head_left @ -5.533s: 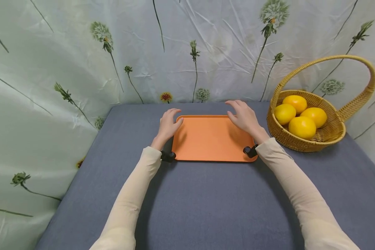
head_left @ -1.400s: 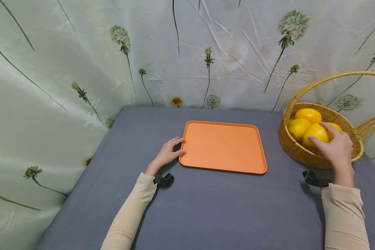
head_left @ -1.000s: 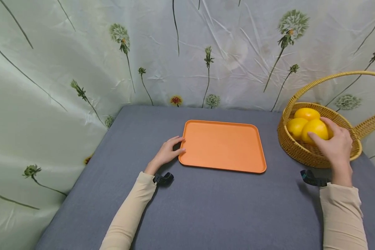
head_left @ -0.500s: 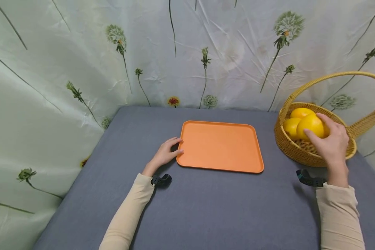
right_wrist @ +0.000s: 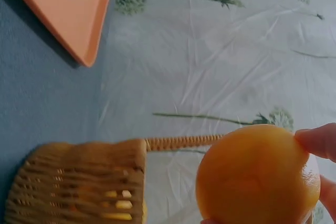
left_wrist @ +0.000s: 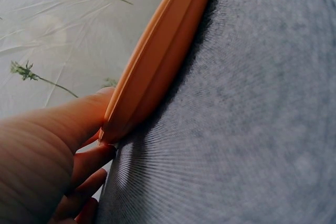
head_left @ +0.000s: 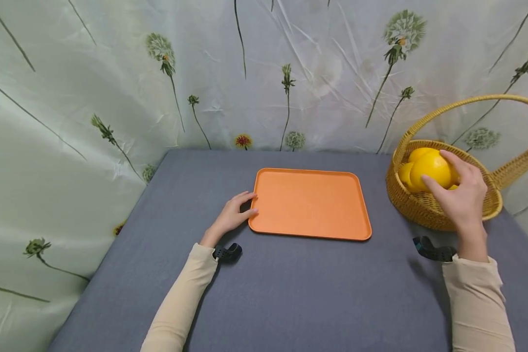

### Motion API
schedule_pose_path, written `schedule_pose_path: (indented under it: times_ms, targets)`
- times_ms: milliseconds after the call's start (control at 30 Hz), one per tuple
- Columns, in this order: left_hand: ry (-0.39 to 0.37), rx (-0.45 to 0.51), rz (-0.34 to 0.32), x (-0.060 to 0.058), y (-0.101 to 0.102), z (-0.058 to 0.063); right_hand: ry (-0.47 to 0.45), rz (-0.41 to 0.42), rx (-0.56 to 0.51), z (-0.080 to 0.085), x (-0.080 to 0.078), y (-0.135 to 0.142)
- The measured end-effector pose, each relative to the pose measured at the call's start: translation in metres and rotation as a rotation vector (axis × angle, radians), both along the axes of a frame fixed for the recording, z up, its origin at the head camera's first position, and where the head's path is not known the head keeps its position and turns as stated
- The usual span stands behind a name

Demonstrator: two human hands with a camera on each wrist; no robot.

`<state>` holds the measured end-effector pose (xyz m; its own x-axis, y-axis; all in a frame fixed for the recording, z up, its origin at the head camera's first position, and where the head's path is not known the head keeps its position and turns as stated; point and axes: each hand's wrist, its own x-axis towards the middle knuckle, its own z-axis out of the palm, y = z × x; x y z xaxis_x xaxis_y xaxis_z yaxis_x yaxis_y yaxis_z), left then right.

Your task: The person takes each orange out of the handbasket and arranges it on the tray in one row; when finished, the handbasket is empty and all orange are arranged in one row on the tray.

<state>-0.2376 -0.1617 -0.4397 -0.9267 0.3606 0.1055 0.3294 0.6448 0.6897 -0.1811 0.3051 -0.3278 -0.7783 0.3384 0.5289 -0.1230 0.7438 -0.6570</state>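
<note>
In the head view, my right hand (head_left: 463, 195) grips a round yellow-orange orange (head_left: 431, 169) between thumb and fingers, over the wicker basket (head_left: 427, 213). The right wrist view shows this orange (right_wrist: 257, 179) close up, fingertips on its skin. More of the same fruit (head_left: 406, 175) sits in the basket, partly covered by the held one. My left hand (head_left: 230, 216) lies at the left edge of a flat orange tray (head_left: 310, 204), thumb and fingertips touching its rim. Seen from the left wrist, thumb and fingers (left_wrist: 86, 166) meet the tray's corner (left_wrist: 118, 121).
A grey-blue cloth (head_left: 290, 288) covers the table. The basket's tall arched handle (head_left: 481, 99) rises above the fruit. Behind the table hangs a pale curtain (head_left: 330, 63) printed with dandelions. Each wrist wears a black band (head_left: 433, 252).
From hovering over the tray, the left hand has come to its left rim, and the right has reached into the basket, taken hold of an orange and raised it slightly leftward.
</note>
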Motion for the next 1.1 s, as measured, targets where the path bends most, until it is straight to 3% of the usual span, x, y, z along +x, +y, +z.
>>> schedule_pose_path:
  times_ms: [267,733,967,1100]
  targets:
    - [-0.003,-0.014,0.012,0.001,-0.002,-0.002,0.085,0.100,0.015,-0.012,-0.009,-0.019]
    - [0.005,-0.013,-0.001,-0.003,0.001,0.002,0.011,0.212,0.022,-0.019,-0.020,-0.043]
    - [-0.002,0.001,0.005,-0.001,0.002,0.003,0.060,0.272,-0.002,-0.029,-0.031,-0.056]
    - [-0.006,-0.002,0.014,-0.002,0.001,0.002,0.044,0.297,-0.010,-0.032,-0.039,-0.064]
